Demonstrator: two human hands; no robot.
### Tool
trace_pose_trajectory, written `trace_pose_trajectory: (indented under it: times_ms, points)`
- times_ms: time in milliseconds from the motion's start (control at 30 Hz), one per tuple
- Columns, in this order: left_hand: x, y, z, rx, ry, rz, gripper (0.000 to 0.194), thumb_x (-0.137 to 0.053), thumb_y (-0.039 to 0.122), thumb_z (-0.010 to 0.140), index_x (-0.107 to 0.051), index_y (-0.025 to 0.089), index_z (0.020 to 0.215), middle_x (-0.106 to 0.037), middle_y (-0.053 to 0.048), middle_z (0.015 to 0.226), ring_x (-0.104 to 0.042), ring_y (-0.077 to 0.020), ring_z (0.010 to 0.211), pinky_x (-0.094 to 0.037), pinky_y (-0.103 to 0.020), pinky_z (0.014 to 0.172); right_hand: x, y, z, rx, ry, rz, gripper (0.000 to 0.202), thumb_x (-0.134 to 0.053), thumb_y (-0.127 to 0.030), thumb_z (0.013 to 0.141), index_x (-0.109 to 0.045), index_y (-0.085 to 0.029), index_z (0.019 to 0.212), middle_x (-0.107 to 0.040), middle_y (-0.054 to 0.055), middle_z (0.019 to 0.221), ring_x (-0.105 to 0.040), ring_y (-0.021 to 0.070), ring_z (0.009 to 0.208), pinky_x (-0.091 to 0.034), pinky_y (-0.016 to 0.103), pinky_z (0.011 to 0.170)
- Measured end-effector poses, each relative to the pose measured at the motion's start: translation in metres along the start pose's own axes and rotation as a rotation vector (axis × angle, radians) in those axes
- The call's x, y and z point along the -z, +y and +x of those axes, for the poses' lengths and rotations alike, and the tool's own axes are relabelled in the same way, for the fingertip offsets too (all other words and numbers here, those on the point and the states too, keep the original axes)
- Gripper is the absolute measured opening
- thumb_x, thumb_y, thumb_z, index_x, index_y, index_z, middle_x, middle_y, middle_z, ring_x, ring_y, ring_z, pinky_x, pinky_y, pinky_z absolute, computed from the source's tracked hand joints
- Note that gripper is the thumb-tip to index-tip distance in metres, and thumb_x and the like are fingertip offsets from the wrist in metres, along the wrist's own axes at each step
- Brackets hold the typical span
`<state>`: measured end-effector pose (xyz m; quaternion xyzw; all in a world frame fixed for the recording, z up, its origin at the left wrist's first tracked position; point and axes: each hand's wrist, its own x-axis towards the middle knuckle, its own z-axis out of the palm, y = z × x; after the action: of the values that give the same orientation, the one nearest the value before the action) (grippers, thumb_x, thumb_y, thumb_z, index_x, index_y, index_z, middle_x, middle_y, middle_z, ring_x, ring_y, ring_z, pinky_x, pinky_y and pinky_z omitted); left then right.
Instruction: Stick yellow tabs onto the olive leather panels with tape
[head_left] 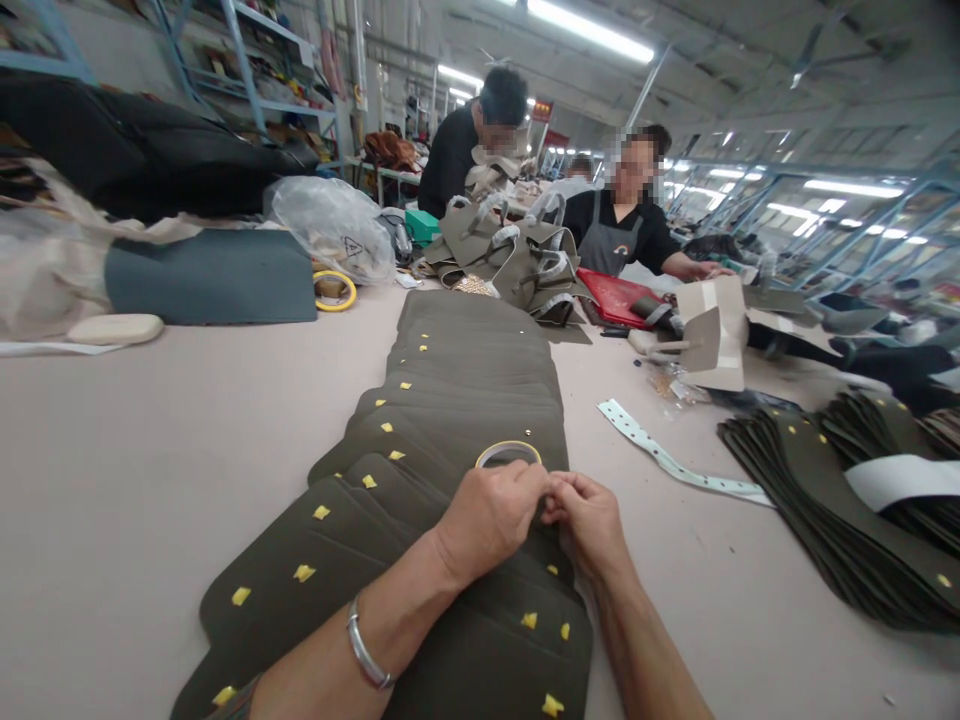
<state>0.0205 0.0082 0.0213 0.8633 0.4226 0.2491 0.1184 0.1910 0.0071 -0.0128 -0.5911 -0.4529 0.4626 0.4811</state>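
Observation:
My left hand [491, 515] is closed round the near side of a narrow roll of yellow tape [510, 447], whose far rim shows above the knuckles. My right hand [589, 515] is closed in a pinch, its fingertips meeting those of the left; whatever lies between them is too small to make out. Both hands are over a long overlapping row of dark olive panels [480, 370], which look like leather. Small yellow tape pieces [304, 573] dot the panels along both sides. Two small metal studs show near the right edge of the upper panels.
A pale strip with holes [652, 452] and banded stacks of olive pieces [817, 500] lie to the right. Olive parts [510, 250] are heaped at the back, near a red pouch [619, 298]. Left are a blue-grey sheet [210, 278] and a yellow roll [335, 291]. Two people work opposite.

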Motion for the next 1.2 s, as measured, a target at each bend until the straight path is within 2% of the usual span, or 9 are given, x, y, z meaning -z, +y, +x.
trace_pose_trajectory:
  times_ms: [100, 233, 333, 467, 633, 800, 900, 1067, 1200]
  points:
    - [-0.001, 0.000, 0.002, 0.087, -0.030, 0.052, 0.016, -0.038, 0.019, 0.097, -0.054, 0.020, 0.095, -0.063, -0.003, 0.089, -0.061, -0.0173, 0.087, -0.049, -0.027, 0.075, 0.013, 0.005, 0.009, -0.045, 0.001, -0.015, 0.036, -0.076, -0.046, 0.065, -0.070, -0.013, 0.079, -0.064, 0.001, 0.056, -0.056, 0.0117, 0.042, -0.049, 0.024, 0.043]
    - [-0.006, -0.002, 0.005, 0.176, -0.166, 0.166, 0.013, -0.042, 0.018, 0.095, -0.055, 0.021, 0.096, -0.062, -0.004, 0.092, -0.059, -0.0191, 0.090, -0.050, -0.028, 0.073, 0.017, 0.005, 0.010, -0.003, -0.025, -0.123, 0.041, -0.076, -0.052, 0.065, -0.073, -0.013, 0.079, -0.065, 0.002, 0.057, -0.056, 0.0116, 0.043, -0.049, 0.024, 0.043]
    - [-0.009, -0.003, 0.006, 0.181, -0.223, 0.197, 0.015, -0.041, 0.016, 0.094, -0.054, 0.022, 0.098, -0.061, -0.004, 0.094, -0.059, -0.0200, 0.091, -0.051, -0.030, 0.072, 0.012, 0.004, 0.008, 0.076, -0.038, -0.246, 0.038, -0.070, -0.051, 0.071, -0.073, -0.014, 0.080, -0.064, 0.002, 0.057, -0.056, 0.0132, 0.046, -0.049, 0.024, 0.044]
    - [-0.010, -0.002, 0.006, 0.172, -0.225, 0.191, 0.017, -0.040, 0.015, 0.094, -0.055, 0.021, 0.099, -0.060, -0.005, 0.094, -0.059, -0.0215, 0.090, -0.052, -0.032, 0.072, 0.006, 0.001, 0.007, 0.218, -0.031, -0.485, 0.029, -0.060, -0.044, 0.081, -0.073, -0.018, 0.082, -0.068, 0.003, 0.064, -0.062, 0.0169, 0.057, -0.049, 0.027, 0.053]
    - [-0.007, -0.001, 0.006, 0.169, -0.227, 0.194, 0.017, -0.040, 0.014, 0.094, -0.055, 0.020, 0.097, -0.061, -0.005, 0.094, -0.060, -0.0228, 0.090, -0.053, -0.033, 0.072, 0.000, -0.003, 0.007, 0.381, -0.012, -0.690, 0.021, -0.054, -0.034, 0.084, -0.070, -0.022, 0.085, -0.073, 0.003, 0.077, -0.067, 0.0194, 0.069, -0.049, 0.030, 0.067]
    - [-0.002, -0.001, 0.003, 0.177, -0.247, 0.218, 0.017, -0.039, 0.013, 0.092, -0.054, 0.020, 0.097, -0.062, -0.006, 0.091, -0.063, -0.0231, 0.086, -0.053, -0.035, 0.071, 0.005, 0.002, 0.006, 0.251, 0.067, -0.577, 0.033, -0.058, -0.042, 0.082, -0.060, -0.018, 0.106, -0.067, 0.000, 0.061, -0.065, 0.0190, 0.055, -0.050, 0.029, 0.055]
    - [-0.002, -0.003, 0.003, 0.184, -0.246, 0.225, 0.017, -0.039, 0.013, 0.092, -0.054, 0.019, 0.097, -0.062, -0.006, 0.091, -0.063, -0.0231, 0.085, -0.053, -0.035, 0.073, 0.009, 0.006, -0.001, 0.244, 0.039, -0.483, 0.029, -0.054, -0.044, 0.086, -0.063, -0.019, 0.094, -0.071, 0.005, 0.071, -0.067, 0.0187, 0.061, -0.052, 0.028, 0.056]
    - [-0.004, -0.003, 0.003, 0.186, -0.231, 0.223, 0.017, -0.039, 0.012, 0.091, -0.054, 0.019, 0.095, -0.063, -0.006, 0.090, -0.064, -0.0229, 0.085, -0.053, -0.034, 0.073, 0.001, 0.007, -0.006, 0.463, 0.065, -0.738, 0.026, -0.051, -0.037, 0.087, -0.070, -0.020, 0.085, -0.074, 0.007, 0.083, -0.068, 0.0202, 0.073, -0.051, 0.031, 0.071]
    - [-0.001, -0.002, 0.003, 0.165, -0.218, 0.214, 0.018, -0.039, 0.012, 0.091, -0.055, 0.018, 0.093, -0.064, -0.006, 0.087, -0.064, -0.0237, 0.084, -0.052, -0.037, 0.074, -0.008, 0.004, 0.002, 0.428, 0.122, -0.822, 0.028, -0.049, -0.035, 0.085, -0.071, -0.020, 0.080, -0.074, 0.006, 0.078, -0.068, 0.0207, 0.070, -0.048, 0.030, 0.068]
